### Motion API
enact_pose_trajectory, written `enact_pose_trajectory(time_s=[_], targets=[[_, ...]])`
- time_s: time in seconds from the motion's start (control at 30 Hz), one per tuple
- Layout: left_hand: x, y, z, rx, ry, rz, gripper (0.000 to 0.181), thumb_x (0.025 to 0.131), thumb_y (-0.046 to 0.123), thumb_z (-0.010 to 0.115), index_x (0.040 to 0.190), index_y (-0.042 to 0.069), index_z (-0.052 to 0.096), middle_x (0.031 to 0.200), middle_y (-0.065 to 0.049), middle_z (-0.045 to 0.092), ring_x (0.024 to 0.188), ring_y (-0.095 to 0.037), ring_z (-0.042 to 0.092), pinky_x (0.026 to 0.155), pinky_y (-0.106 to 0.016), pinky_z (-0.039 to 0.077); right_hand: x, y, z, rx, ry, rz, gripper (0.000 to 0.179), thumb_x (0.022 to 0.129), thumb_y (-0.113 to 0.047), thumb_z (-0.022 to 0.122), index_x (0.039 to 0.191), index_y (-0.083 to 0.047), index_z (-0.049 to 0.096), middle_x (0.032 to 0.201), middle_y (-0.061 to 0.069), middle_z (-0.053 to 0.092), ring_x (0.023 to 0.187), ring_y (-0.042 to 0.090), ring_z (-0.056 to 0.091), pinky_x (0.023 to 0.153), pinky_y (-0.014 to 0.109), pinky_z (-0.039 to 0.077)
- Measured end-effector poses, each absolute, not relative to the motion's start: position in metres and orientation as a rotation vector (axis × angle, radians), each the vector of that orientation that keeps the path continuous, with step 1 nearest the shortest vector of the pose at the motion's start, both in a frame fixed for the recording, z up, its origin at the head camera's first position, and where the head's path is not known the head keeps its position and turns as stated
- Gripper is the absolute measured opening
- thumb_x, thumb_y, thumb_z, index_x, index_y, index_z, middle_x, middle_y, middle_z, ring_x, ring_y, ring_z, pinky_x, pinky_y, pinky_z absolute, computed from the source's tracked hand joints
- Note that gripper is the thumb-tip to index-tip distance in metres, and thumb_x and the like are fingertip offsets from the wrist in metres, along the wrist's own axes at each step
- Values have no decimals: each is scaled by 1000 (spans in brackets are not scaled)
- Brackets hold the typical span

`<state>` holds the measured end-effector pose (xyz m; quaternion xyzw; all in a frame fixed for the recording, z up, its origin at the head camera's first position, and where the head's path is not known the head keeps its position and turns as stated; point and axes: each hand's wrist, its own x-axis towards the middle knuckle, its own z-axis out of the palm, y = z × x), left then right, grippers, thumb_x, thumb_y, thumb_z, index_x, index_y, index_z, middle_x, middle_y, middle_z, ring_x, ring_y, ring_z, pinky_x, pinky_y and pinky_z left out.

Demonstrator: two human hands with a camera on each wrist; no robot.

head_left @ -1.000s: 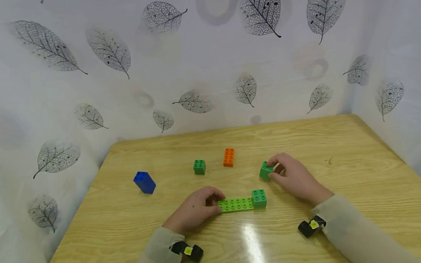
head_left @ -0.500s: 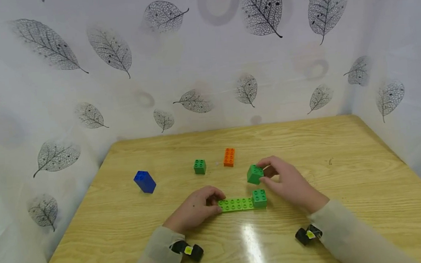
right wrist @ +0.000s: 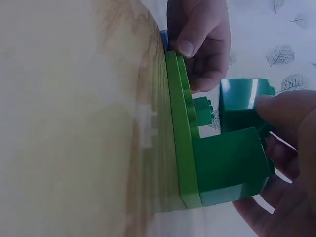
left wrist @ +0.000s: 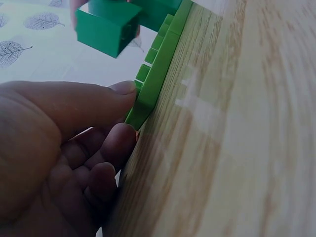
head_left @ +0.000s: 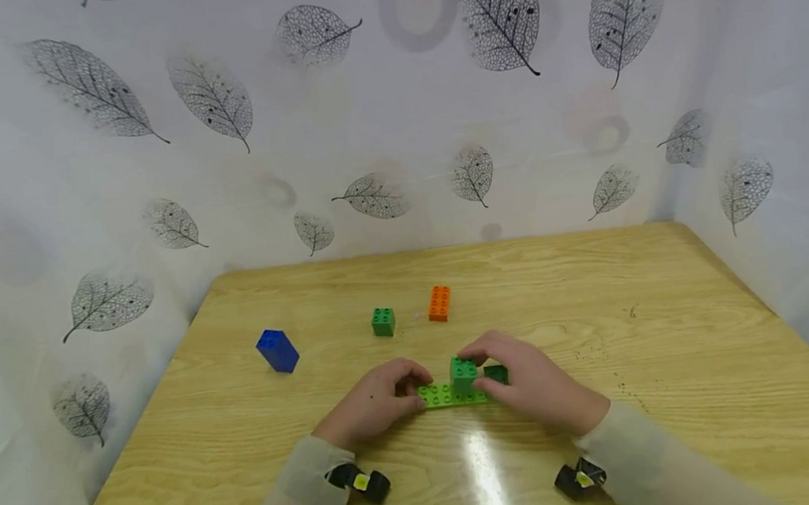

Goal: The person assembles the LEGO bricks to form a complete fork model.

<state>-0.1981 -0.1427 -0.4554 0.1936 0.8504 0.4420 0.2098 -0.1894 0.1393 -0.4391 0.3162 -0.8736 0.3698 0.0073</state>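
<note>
A strip of lime-green building plates (head_left: 439, 396) lies flat on the wooden table. My left hand (head_left: 375, 401) pinches its left end between thumb and forefinger; the left wrist view shows the thumb (left wrist: 111, 96) against the plate. On the strip's right end stands a green building block (right wrist: 229, 165), partly covered by my right hand (head_left: 542, 384) in the head view. That hand grips a second green building block (head_left: 463, 375) by its sides, just left of the mounted one. In the left wrist view, this held block (left wrist: 106, 28) is tilted and raised above the studs.
Farther back on the table (head_left: 592, 285) sit a small green block (head_left: 383, 322) and an orange block (head_left: 439, 304). A tall blue block (head_left: 278, 351) stands to the left. A leaf-printed curtain (head_left: 393, 111) hangs behind the table.
My right hand has lifted the green block off the table and carried it left and nearer to me, over the lime-green strip. My left hand has stayed in place.
</note>
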Motion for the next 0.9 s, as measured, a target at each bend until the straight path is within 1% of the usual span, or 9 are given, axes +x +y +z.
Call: enact_pose_trajectory(time_s=[0.17, 0.3, 0.47, 0.57, 0.77, 0.9], targets=[[-198, -141, -456, 557, 2372, 1215, 25, 95, 21, 71, 120, 24, 67, 100, 6, 63, 91, -16, 58, 83, -38, 46, -187, 140, -444, 963, -2827, 1190, 36, 94, -21, 74, 129, -24, 64, 123, -15, 60, 112, 8, 58, 95, 39, 51], [-199, -140, -456, 561, 2375, 1211, 25, 95, 21, 71, 120, 25, 67, 100, 6, 63, 91, -16, 58, 83, -38, 46, -187, 140, -445, 929, -2865, 1213, 35, 94, -22, 74, 128, -26, 64, 121, -17, 60, 110, 6, 58, 95, 38, 50], [-199, -139, -455, 552, 2373, 1207, 25, 95, 21, 72, 119, 25, 67, 100, 5, 63, 91, -16, 58, 83, -39, 46, -186, 138, -446, 983, -2853, 1092, 36, 93, -20, 75, 127, -23, 65, 115, -17, 59, 99, 4, 56, 88, 34, 51], [-199, -139, -453, 547, 2376, 1200, 25, 94, 22, 72, 119, 25, 67, 100, 6, 63, 92, -16, 58, 84, -39, 46, -185, 137, -444, 1017, -2836, 1006, 35, 91, -19, 77, 125, -21, 66, 111, -15, 59, 94, 5, 55, 84, 34, 51], [-200, -141, -454, 536, 2389, 1201, 26, 94, 22, 73, 118, 26, 67, 100, 6, 63, 92, -17, 58, 85, -41, 45, -184, 134, -441, 975, -2868, 1021, 35, 90, -19, 77, 123, -21, 67, 113, -13, 61, 98, 6, 56, 89, 37, 51], [-199, -141, -457, 547, 2392, 1199, 26, 94, 23, 72, 119, 26, 67, 100, 6, 63, 91, -17, 58, 84, -40, 46, -184, 134, -444, 932, -2908, 1170, 34, 91, -24, 76, 124, -22, 65, 116, -14, 61, 101, 6, 57, 91, 36, 51]])
